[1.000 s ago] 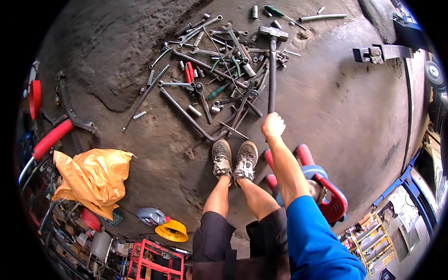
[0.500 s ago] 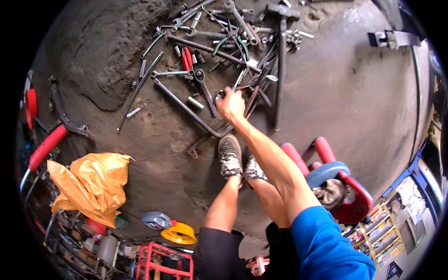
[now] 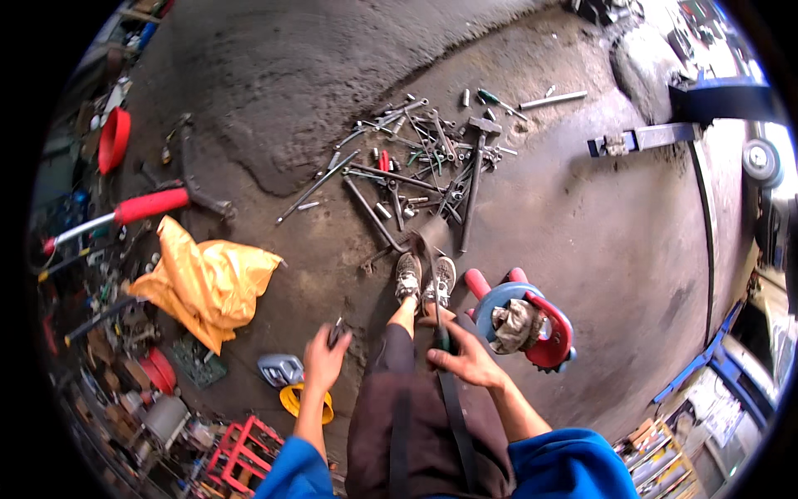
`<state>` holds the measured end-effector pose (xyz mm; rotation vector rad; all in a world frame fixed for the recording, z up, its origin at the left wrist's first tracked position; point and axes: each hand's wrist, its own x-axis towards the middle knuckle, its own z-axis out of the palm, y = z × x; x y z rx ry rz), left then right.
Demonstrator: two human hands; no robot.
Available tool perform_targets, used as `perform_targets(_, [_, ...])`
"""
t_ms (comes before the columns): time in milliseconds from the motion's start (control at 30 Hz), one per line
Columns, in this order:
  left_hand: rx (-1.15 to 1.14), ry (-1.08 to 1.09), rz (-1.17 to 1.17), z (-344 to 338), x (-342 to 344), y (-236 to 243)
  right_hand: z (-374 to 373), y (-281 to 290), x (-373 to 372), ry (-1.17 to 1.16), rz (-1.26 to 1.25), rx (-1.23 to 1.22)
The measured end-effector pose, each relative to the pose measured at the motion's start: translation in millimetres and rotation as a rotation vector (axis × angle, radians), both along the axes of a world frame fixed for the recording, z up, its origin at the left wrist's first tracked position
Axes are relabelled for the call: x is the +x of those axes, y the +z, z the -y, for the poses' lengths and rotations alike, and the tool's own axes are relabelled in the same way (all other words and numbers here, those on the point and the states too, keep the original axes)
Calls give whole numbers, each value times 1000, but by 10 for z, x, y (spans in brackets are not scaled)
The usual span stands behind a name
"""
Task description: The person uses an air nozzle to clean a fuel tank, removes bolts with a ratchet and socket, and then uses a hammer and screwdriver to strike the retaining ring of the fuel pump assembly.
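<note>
Green-handled tool aloft, my side of the hammer: my right hand loosely wrapped it, left hand half-curled round a small dark piece. Holding step, I judged; next move called for steady grips.

Blue sleeves, brown garment, black straps, dark shorts, white-laced shoes

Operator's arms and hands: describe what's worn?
Blue sleeves, loose and plain where visible, ending near the elbows. Forearms bare below. Left hand and right hand ungloved; no watch or band visible at either wrist.
</note>
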<state>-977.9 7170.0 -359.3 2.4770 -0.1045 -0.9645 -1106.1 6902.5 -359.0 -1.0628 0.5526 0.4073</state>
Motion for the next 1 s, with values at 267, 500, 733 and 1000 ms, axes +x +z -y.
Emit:
perform_targets(267, [-345, -525, 550, 1673, 684, 1571, 79, 2059, -249, -29, 1, -487])
perform_targets(500, [-399, -611, 649, 1792, 644, 2321, -101, 3027, -167, -960, 317, -568])
perform_targets(733, [-403, -588, 708, 1432, 756, 1870, -614, 2753, -376, -482, 87, -716])
perform_targets(1000, [-535, -798, 649, 2396, 380, 1985, -279, 2710, -649, -557, -83, -569])
